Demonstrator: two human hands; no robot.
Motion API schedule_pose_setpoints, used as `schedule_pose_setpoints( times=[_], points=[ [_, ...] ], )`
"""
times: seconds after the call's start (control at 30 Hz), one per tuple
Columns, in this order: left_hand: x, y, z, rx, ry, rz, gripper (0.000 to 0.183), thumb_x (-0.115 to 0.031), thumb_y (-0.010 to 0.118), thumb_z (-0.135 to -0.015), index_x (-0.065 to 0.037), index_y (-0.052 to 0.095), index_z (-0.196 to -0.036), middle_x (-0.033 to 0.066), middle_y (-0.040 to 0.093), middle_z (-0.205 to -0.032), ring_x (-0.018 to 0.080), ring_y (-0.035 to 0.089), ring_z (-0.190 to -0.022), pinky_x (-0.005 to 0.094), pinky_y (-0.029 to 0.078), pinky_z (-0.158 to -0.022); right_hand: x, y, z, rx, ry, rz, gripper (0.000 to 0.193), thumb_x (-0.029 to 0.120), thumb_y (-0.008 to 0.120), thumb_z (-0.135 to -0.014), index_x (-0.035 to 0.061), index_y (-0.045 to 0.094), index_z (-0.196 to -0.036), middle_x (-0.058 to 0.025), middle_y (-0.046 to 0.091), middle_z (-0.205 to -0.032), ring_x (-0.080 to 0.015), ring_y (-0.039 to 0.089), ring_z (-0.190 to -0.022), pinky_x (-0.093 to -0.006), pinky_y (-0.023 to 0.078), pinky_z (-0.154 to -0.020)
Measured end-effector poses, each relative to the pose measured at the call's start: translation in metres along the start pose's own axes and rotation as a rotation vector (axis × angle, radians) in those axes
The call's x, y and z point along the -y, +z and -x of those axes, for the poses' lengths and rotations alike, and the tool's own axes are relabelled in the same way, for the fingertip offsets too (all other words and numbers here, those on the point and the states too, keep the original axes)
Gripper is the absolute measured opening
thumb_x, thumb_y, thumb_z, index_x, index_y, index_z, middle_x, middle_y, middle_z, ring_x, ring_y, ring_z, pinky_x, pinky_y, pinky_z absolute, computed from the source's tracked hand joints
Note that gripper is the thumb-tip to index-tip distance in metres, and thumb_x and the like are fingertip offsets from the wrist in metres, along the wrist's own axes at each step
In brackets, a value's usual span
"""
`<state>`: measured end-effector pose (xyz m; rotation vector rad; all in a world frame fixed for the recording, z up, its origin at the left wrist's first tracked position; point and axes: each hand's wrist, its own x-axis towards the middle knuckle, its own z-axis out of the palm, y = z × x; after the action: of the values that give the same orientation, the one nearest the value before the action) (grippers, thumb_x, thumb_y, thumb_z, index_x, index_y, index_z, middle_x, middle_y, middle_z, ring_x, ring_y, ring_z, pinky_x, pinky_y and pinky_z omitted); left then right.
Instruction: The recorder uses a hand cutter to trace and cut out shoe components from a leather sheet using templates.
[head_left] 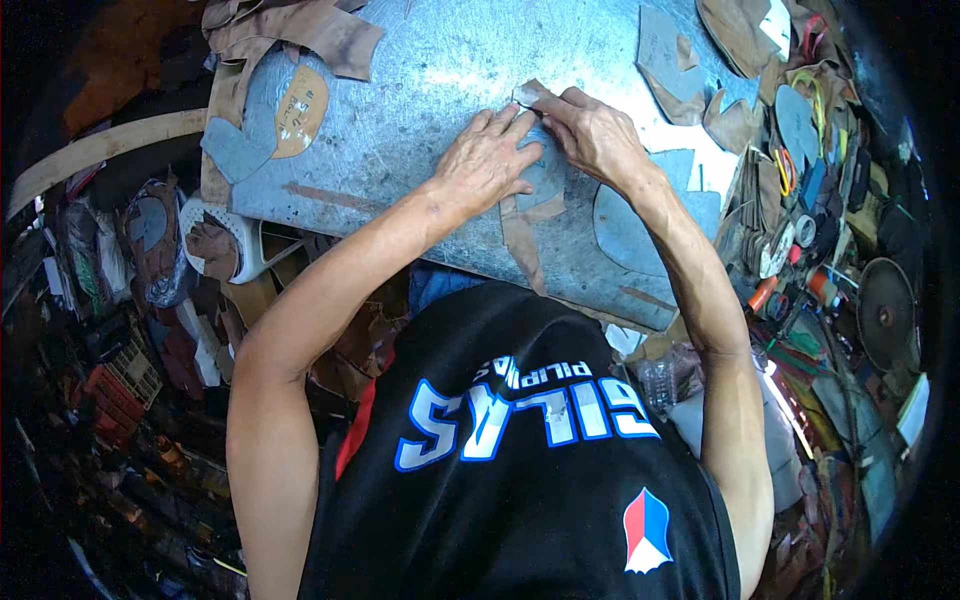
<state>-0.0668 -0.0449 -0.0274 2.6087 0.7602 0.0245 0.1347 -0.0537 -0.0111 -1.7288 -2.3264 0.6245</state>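
My left hand [484, 160] lies with fingers spread on a grey-blue flat pattern piece [546, 178] on the metal tabletop. Brown leather [522, 240] shows from under that piece and hangs toward me as a narrow strip. Close beside the left fingertips, my right hand [598, 138] is closed, its fingers bent and pinched together. A small brown leather edge [535, 92] sticks up at the fingertips of both hands. What the right fingers grip is hidden behind them.
The metal tabletop [420, 110] carries a tan oval pattern [302, 112], a grey curved piece [236, 150], brown leather [315, 38] at far left and grey cut pieces [665, 65] at right. Tools, scissors [784, 172] and tape rolls [804, 230] crowd the right side. A white stool [232, 238] stands left.
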Motion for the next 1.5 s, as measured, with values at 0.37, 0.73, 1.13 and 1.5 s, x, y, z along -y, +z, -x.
schedule_pose_setpoints(
  times=[0.37,0.73,1.13,1.5],
  points=[
    [-0.002,-0.001,0.001,0.024,-0.014,-0.023,0.048,-0.041,0.074,-0.077,-0.012,0.059,-0.113,0.0144,0.046,-0.14,0.032,0.04,-0.135,0.0528,0.036,-0.106,-0.004,-0.007,0.023,-0.019,0.121,-0.028,0.021,0.018,0.06,-0.091,0.013,0.068,-0.109,-0.0119,0.066,-0.097,-0.0349,0.067,-0.084,-0.0447,0.055,-0.071],
    [-0.002,-0.001,0.001,-0.006,-0.007,-0.055,0.043,-0.042,0.072,-0.079,-0.013,0.063,-0.11,0.0143,0.048,-0.139,0.0316,0.04,-0.136,0.0514,0.037,-0.104,-0.005,-0.003,0.038,-0.084,0.128,-0.071,0.021,0.016,0.058,-0.091,0.0085,0.068,-0.108,-0.0095,0.068,-0.106,-0.0347,0.067,-0.089,-0.0438,0.055,-0.074],
    [-0.004,-0.003,0.0,0.035,-0.028,-0.029,0.049,-0.041,0.074,-0.077,-0.013,0.059,-0.113,0.0149,0.045,-0.142,0.0316,0.04,-0.136,0.0551,0.036,-0.106,-0.001,0.01,0.054,-0.091,0.174,-0.134,0.024,0.015,0.057,-0.092,0.0002,0.067,-0.108,-0.0196,0.062,-0.124,-0.0396,0.064,-0.103,-0.0455,0.054,-0.086],
    [-0.003,-0.005,-0.003,0.05,-0.017,-0.029,0.049,-0.045,0.072,-0.077,-0.013,0.06,-0.113,0.0147,0.045,-0.141,0.0313,0.04,-0.135,0.0546,0.035,-0.107,0.032,0.022,0.073,-0.202,0.414,-0.242,0.024,0.011,0.055,-0.09,-0.004,0.064,-0.107,-0.026,0.056,-0.13,-0.0457,0.063,-0.1,-0.049,0.054,-0.085]
  ],
)
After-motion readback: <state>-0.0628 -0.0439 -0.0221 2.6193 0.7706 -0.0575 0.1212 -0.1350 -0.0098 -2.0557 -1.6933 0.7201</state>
